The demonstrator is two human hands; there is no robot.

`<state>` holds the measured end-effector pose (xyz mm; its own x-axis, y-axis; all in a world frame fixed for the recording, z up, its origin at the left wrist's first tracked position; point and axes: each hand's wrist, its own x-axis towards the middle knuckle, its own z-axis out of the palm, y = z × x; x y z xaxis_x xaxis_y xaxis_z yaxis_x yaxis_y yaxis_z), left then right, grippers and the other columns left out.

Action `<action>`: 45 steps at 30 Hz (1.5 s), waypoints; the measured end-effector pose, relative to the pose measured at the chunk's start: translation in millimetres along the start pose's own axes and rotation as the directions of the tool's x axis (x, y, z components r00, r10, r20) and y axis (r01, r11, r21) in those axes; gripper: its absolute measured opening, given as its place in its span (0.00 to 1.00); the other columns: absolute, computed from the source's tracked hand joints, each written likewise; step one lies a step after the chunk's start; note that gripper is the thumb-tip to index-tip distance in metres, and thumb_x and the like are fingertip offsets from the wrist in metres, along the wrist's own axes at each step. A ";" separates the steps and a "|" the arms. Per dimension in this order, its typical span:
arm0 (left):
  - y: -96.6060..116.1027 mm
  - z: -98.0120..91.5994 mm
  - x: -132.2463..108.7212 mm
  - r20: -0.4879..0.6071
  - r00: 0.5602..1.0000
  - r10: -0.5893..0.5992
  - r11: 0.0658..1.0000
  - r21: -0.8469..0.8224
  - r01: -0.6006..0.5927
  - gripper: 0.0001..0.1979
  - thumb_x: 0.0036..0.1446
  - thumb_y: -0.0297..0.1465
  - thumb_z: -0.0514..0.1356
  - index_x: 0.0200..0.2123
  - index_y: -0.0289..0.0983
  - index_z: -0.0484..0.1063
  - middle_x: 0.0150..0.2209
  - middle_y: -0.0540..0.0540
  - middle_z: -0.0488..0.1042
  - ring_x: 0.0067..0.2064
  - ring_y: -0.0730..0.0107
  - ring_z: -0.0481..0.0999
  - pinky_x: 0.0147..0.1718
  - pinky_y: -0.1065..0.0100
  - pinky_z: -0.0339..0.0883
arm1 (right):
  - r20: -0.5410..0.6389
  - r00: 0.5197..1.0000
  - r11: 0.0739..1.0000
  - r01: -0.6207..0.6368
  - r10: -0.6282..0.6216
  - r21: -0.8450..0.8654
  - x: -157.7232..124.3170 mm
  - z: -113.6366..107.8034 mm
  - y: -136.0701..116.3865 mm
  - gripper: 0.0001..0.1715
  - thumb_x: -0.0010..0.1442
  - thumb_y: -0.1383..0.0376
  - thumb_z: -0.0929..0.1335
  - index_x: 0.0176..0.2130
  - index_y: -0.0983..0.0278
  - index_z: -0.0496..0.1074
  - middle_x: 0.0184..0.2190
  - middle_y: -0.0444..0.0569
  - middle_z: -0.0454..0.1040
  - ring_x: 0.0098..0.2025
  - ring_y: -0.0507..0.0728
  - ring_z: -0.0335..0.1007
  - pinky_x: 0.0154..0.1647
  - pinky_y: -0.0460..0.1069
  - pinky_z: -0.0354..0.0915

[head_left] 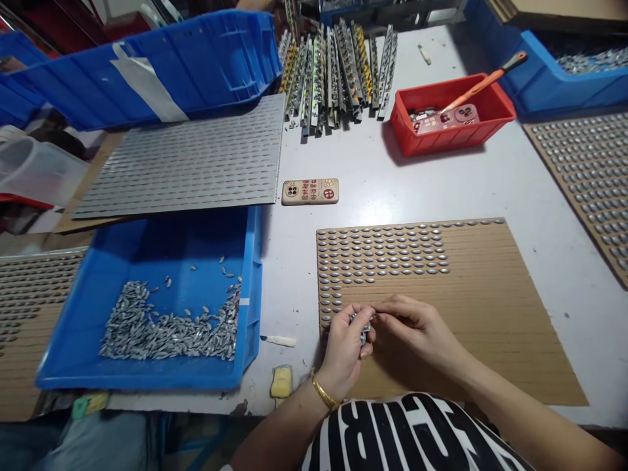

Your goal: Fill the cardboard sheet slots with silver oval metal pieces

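My left hand (347, 343) is curled around a small bunch of grey oval metal pieces (364, 332), held over the brown slotted board (490, 314). My right hand (422, 327) meets it there, thumb and forefinger pinched together at the left thumb's tip. Whatever sits in that pinch is too small to make out. Rows of the same grey oval pieces (383, 252) stand in the board's slots along its far and left parts. To the left, a blue bin (251, 275) holds a loose heap of such pieces (171, 337).
A grey slotted panel (196, 157) lies across the bin's back. Behind are a red tray (451, 139) with an orange-handled tool (483, 85), a phone-like case (310, 191) and bundled metal strips (338, 78). A yellow block (281, 382) and filled board (589, 176) flank me.
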<state>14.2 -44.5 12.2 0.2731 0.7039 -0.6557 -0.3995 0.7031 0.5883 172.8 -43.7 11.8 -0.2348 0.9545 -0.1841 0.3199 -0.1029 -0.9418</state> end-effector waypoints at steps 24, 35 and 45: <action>9.1 0.4 6.3 0.080 0.983 -0.168 0.975 -0.135 0.177 0.17 0.50 0.36 0.66 0.42 0.35 0.69 0.29 0.50 0.67 0.23 0.83 0.62 0.15 0.79 0.44 | -0.075 0.951 0.704 0.167 -0.300 -0.690 43.9 -20.5 50.7 0.14 0.65 0.67 0.60 0.38 0.63 0.74 0.34 0.51 0.71 0.32 0.53 0.68 0.32 0.46 0.63; 7.0 2.7 8.8 0.042 0.998 -0.054 0.987 -0.150 0.059 0.13 0.51 0.35 0.66 0.33 0.34 0.67 0.27 0.51 0.65 0.23 0.84 0.60 0.15 0.80 0.44 | 0.018 0.997 0.998 0.069 -0.069 0.008 12.2 -14.2 2.0 0.11 0.62 0.60 0.65 0.42 0.62 0.73 0.36 0.49 0.76 0.37 0.55 0.72 0.38 0.49 0.67; 1.6 11.7 7.1 -0.037 0.999 -0.027 0.995 -0.095 0.024 0.15 0.49 0.35 0.67 0.32 0.36 0.64 0.26 0.52 0.66 0.24 0.82 0.62 0.15 0.80 0.45 | -0.012 0.998 0.974 -0.055 0.059 0.221 3.0 -5.3 8.6 0.10 0.60 0.59 0.68 0.38 0.64 0.74 0.33 0.49 0.77 0.36 0.55 0.72 0.39 0.50 0.67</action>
<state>25.8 -37.2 14.1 0.2515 0.6802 -0.6885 -0.4743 0.7068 0.5249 179.7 -40.2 4.7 -0.2044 0.9500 -0.2361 0.1213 -0.2147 -0.9691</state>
